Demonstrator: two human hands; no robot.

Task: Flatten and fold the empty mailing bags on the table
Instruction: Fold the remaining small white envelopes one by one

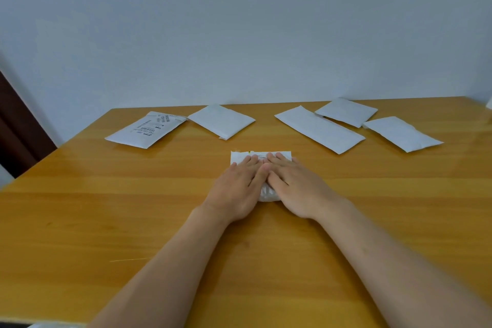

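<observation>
A small white mailing bag (241,156) lies folded in the middle of the wooden table (106,208). My left hand (239,189) and my right hand (295,186) lie side by side on top of it, fingers straight, pressing it flat. They cover most of the bag; only its far edge with some print and a bit of its near edge show.
Several more white mailing bags lie along the far side: a labelled bag (145,129) and a plain bag (222,120) at the left, a long bag (319,132) and two smaller bags (346,111) (402,133) at the right. A wall stands behind the table.
</observation>
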